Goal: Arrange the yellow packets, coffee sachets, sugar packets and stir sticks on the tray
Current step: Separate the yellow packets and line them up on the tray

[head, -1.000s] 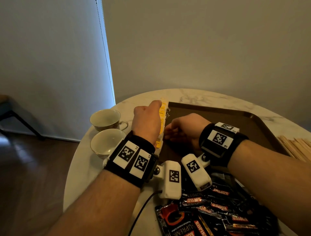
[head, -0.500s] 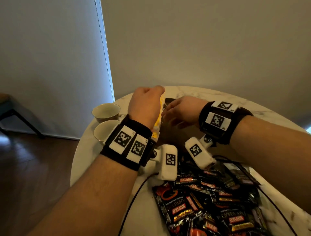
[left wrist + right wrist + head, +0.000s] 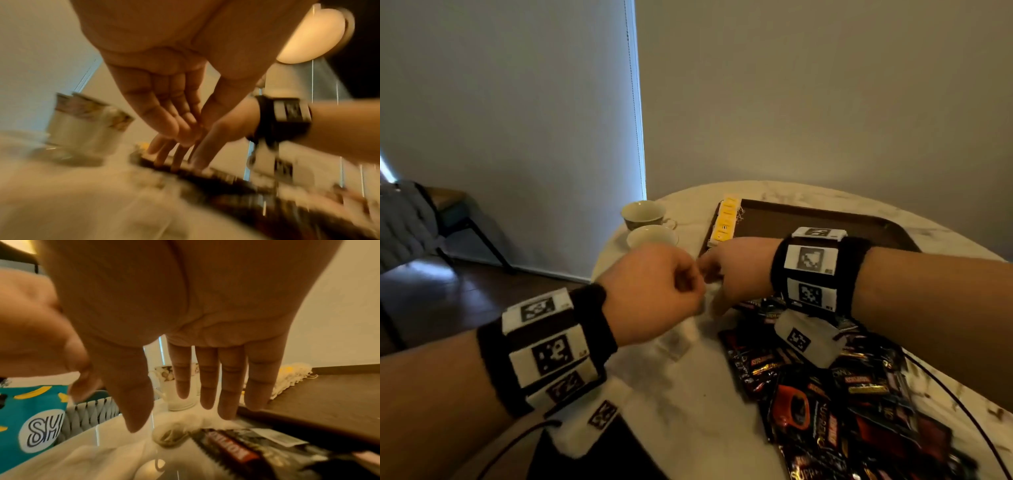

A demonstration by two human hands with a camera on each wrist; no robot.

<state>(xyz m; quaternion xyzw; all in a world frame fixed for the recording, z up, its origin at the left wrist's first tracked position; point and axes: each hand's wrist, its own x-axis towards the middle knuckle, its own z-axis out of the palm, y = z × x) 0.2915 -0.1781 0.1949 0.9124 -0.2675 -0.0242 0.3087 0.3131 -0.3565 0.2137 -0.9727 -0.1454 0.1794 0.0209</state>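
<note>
A: Yellow packets [image 3: 726, 219] stacked in a row along the tray's [image 3: 825, 219] left rim, strings loose toward the middle. Probably parked tight at the rim to leave the bare brown floor for the rest.

B: Agreed. Coffee sachets [image 3: 835, 404] not yet on the tray, heaped on the table [image 3: 688, 411] at its near edge, just below the tray's near rim. Within reach, so likely next up.

A: Sugar packets, stir sticks?

B: Not clearly seen. Pale blurred bits on the table under the hands, could be sugar, cannot tell. Two cups [image 3: 650, 222] near the left edge, beside the tray.

A: Left hand [image 3: 654, 294]?

B: Hovering over the table by the tray's near-left corner. From the head view looks curled; left wrist view shows fingers [image 3: 164, 113] mostly straight, thumb drawn in toward them, nothing between. Calling it released, empty.

A: Right hand [image 3: 736, 274]?

B: Fingers [image 3: 207, 379] straight and spread, pointing down, tips just above the table and the nearest sachet [image 3: 232, 449]. Not gripping anything. Touching or not, too blurred to say.

A: Step?

B: Judged as reaching toward the sachet pile, grasp not yet made.
</note>
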